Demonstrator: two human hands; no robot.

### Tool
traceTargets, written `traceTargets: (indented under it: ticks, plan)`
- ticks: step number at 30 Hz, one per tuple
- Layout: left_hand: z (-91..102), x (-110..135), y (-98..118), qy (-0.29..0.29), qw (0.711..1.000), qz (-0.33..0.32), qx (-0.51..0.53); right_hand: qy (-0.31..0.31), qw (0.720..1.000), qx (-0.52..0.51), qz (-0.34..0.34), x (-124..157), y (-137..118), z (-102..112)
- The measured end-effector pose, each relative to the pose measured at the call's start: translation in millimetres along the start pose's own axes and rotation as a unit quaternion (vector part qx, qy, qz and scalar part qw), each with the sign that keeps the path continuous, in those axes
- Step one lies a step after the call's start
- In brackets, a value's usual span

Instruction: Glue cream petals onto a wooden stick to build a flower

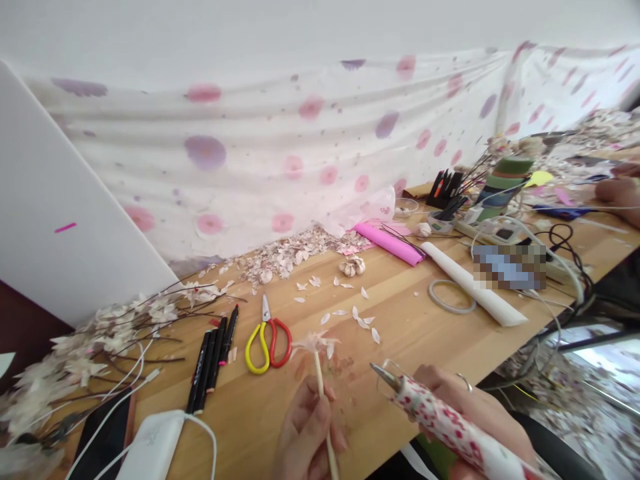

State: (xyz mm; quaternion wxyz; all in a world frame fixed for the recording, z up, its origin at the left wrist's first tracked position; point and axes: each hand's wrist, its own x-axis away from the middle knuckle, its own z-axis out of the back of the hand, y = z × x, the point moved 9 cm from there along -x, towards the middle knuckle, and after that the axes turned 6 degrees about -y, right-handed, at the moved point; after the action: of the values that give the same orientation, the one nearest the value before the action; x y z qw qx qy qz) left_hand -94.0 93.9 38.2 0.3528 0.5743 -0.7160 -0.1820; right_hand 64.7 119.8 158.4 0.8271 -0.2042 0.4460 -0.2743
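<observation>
My left hand [305,433] is closed in a pinch around a thin pale stick [320,380] that carries a small white flower [315,343] at its top. My right hand [475,407] grips a glue gun [440,423] wrapped in red-patterned white paper, its metal nozzle [383,375] pointing left toward the flower. Both hands are low over the front of the wooden table [400,320]. Loose white petals [357,319] lie just beyond the flower.
Scissors [267,340] with one yellow and one red handle and black markers [213,360] lie to the left. Flower branches [110,333] and white cables [150,427] fill the far left. A pink roll [390,243], a white roll [475,287], a ring [450,297] and another person's hand [620,193] are at right.
</observation>
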Motion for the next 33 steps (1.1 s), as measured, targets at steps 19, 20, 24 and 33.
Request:
traceTargets:
  ticks: [19,20,24,33]
  plan:
    - [-27.3,0,-26,-0.19,0.98,-0.007,0.052,-0.041,0.999,0.017,0.003,11,13,-28]
    - [-28.0,0,-26,-0.194,0.979,-0.01,0.054,-0.04,0.999,0.017,0.002,11,14,-29]
    - [-30.1,-2,-24,-0.215,0.975,-0.02,0.054,-0.041,0.999,0.014,0.001,12,17,-30]
    - [-33.7,-5,-19,-0.244,0.966,-0.057,0.055,-0.047,0.999,0.028,-0.003,9,21,-32]
